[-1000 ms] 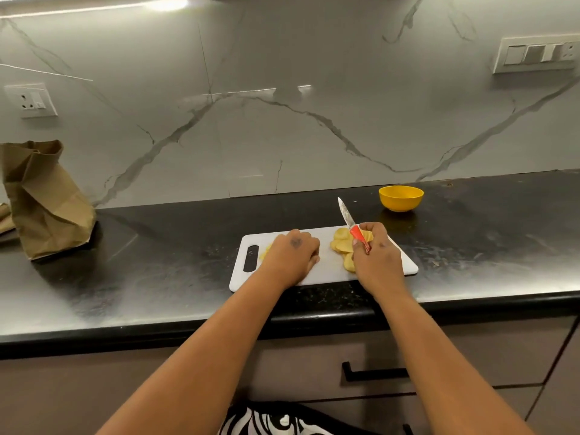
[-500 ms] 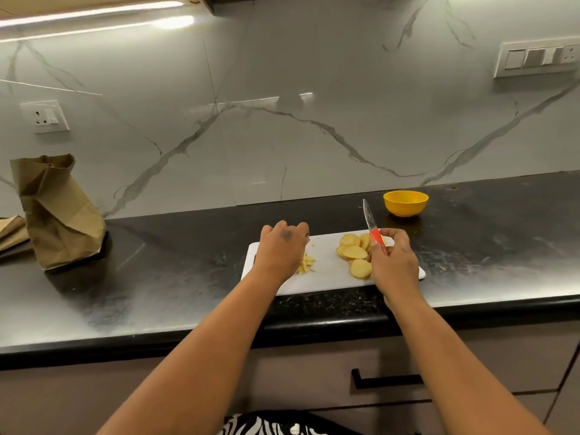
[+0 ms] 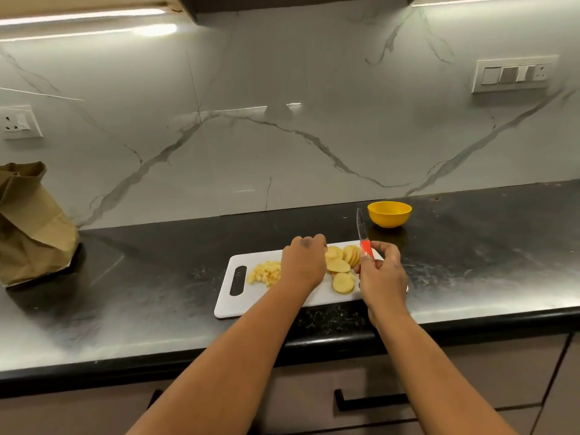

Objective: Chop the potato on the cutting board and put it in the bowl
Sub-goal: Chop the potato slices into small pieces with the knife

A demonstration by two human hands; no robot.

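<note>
A white cutting board [image 3: 248,306] lies on the black counter near its front edge. Round potato slices [image 3: 342,266] sit on the board's right half and a heap of small potato dice [image 3: 266,272] on its left half. My left hand [image 3: 303,265] reaches over the board's middle to the slices, its fingertips hidden against them. My right hand [image 3: 382,277] grips a knife [image 3: 364,238] by its red handle, blade pointing up and away. A yellow bowl [image 3: 389,214] stands behind the board to the right.
A crumpled brown paper bag [image 3: 31,227] stands on the black counter [image 3: 141,293] at far left. The marble wall carries a socket [image 3: 18,122] at left and a switch panel [image 3: 514,73] at right. Drawer fronts with a black handle [image 3: 373,400] are below the counter.
My left hand moved right from the diced pile to the slices, uncovering the dice. My right hand shifted right with the knife, its blade now more upright. The camera tilted up.
</note>
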